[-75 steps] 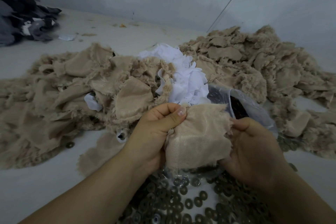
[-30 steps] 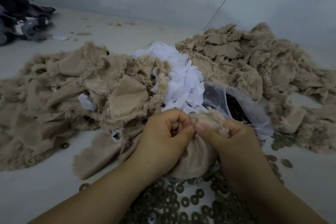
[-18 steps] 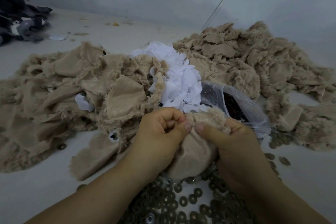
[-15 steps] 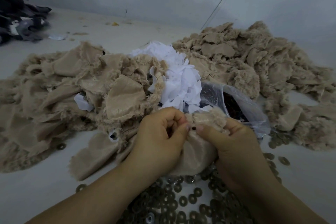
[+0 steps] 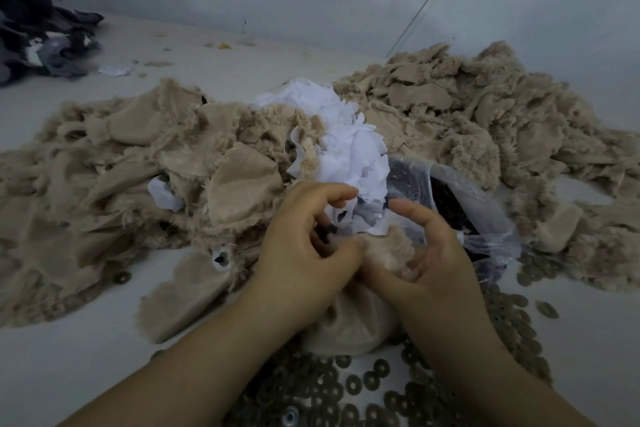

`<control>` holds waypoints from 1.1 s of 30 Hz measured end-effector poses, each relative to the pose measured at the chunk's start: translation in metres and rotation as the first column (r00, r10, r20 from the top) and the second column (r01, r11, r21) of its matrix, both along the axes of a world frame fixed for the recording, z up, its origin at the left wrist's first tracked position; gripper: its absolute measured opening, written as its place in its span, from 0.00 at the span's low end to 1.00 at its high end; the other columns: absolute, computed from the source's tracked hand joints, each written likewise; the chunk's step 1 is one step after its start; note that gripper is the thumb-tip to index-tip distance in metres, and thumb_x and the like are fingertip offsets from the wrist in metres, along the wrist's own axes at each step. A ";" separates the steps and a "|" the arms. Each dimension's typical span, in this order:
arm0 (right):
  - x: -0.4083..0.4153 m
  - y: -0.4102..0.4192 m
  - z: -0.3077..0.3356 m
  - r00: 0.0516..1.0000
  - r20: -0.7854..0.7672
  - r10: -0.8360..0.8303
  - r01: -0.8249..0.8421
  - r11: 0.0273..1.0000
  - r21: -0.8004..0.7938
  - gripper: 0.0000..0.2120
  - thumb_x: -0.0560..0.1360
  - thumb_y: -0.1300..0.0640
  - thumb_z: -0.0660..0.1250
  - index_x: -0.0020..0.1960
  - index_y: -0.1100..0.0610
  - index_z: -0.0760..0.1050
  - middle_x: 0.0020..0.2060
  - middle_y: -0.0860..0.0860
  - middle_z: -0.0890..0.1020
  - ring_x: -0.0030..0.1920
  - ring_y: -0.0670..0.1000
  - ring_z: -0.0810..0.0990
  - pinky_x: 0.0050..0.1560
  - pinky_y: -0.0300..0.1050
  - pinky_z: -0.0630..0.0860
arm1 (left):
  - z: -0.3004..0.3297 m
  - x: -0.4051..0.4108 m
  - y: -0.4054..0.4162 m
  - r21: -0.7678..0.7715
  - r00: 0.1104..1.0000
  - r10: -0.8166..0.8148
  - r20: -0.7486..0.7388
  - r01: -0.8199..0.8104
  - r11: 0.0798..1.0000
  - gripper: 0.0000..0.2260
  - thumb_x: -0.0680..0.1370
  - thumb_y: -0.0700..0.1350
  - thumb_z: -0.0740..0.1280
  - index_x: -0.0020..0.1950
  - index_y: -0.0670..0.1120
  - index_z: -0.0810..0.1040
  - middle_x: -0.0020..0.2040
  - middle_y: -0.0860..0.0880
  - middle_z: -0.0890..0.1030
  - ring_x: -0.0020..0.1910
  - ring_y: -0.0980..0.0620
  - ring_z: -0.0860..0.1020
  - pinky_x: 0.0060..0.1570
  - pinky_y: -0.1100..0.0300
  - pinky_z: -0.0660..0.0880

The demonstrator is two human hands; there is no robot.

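Note:
A beige furry fabric piece (image 5: 383, 249) is bunched up between both hands, and its smooth underside (image 5: 349, 326) hangs down onto the table. My left hand (image 5: 301, 253) grips its left side with curled fingers, the thumb pressing on the fur. A small black part (image 5: 325, 231) shows in the fabric by those fingers. My right hand (image 5: 437, 263) cups the piece from the right with its fingers under it and its thumb lifted off.
Beige fur offcuts lie in a left pile (image 5: 138, 166) and a right pile (image 5: 467, 121), white cut pieces (image 5: 349, 146) between them. A clear plastic bag (image 5: 485, 218) holds dark parts. Several metal washers (image 5: 349, 385) cover the near table. Dark grey scraps (image 5: 34, 28) sit far left.
The flat beige piece has been gathered into a bunch between both hands. Since half a second ago my right thumb has lifted off it and my left fingers have loosened slightly.

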State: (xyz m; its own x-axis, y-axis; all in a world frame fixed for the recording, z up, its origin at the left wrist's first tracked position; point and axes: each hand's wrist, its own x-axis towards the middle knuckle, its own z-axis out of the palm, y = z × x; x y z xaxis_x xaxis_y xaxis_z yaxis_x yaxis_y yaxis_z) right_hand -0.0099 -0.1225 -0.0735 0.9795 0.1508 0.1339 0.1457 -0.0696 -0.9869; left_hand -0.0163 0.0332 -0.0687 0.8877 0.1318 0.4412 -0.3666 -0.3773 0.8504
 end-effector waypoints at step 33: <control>0.018 -0.013 0.002 0.988 -0.145 -0.060 0.073 0.993 0.091 0.22 0.63 0.59 0.81 0.55 0.50 0.80 0.41 0.50 0.87 0.41 0.51 0.87 0.38 0.43 0.83 | 0.004 0.010 0.020 0.552 0.848 -0.377 0.371 0.125 0.824 0.05 0.77 0.35 0.70 0.48 0.39 0.86 0.47 0.46 0.84 0.46 0.46 0.80 0.46 0.51 0.76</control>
